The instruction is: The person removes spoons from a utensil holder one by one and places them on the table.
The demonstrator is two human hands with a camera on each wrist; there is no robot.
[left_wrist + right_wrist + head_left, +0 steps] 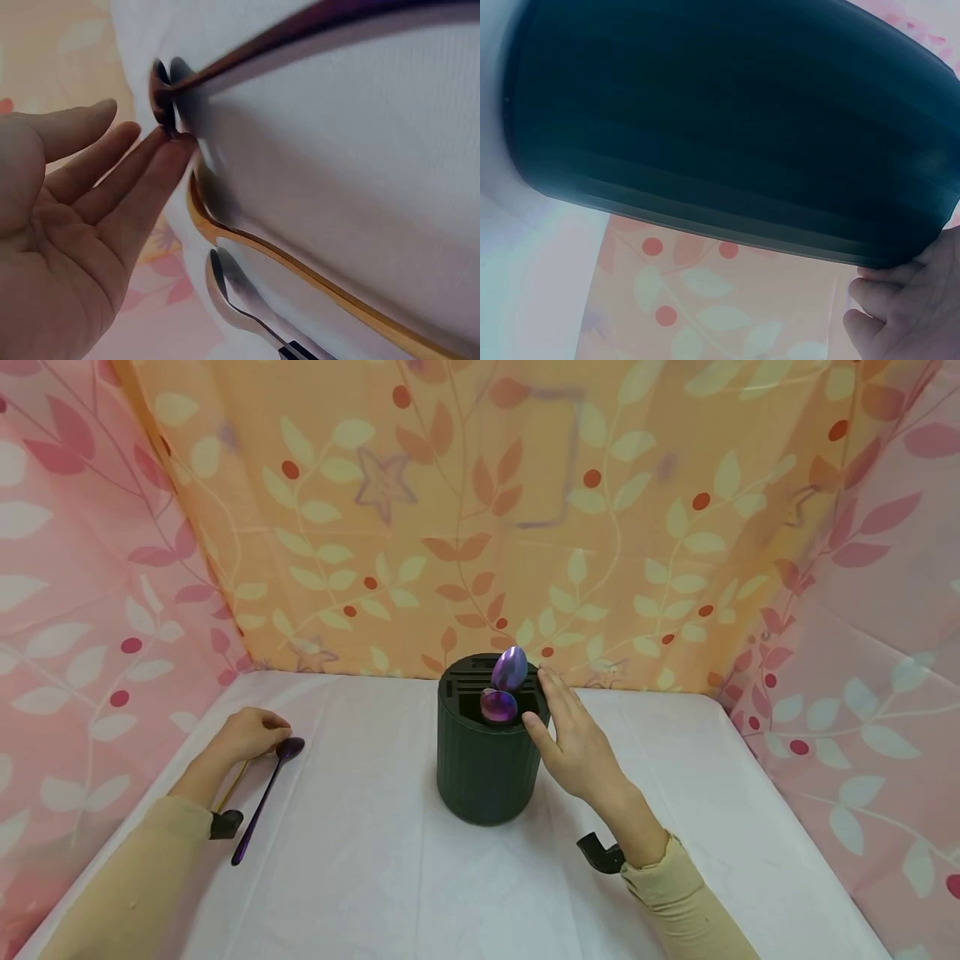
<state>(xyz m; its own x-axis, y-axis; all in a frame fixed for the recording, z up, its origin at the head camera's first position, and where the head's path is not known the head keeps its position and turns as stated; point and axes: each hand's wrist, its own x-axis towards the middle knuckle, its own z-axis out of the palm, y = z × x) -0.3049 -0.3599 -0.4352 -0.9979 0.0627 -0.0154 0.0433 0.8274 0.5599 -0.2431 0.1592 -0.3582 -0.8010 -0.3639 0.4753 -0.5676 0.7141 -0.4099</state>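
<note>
On the left of the table, my left hand (243, 735) touches the bowl of a dark purple spoon (258, 817) with its fingertips; the thumb stands apart from the spoon. A gold-coloured spoon (277, 253) lies beside it, and past that is a silver spoon (229, 309) with a black part on its handle. My right hand (581, 743) rests, fingers extended, against the upper right side of a dark green ribbed utensil holder (487, 777). Two shiny purple spoons stand bowl-up in the holder: a taller one (511, 669) and a lower one (498, 707).
White cloth covers the table (345, 860). An orange leaf-patterned curtain (465, 468) hangs behind, with pink curtains at both sides. Slots line the holder's top, with a larger opening at the front. Black devices (600, 853) sit at the wrists.
</note>
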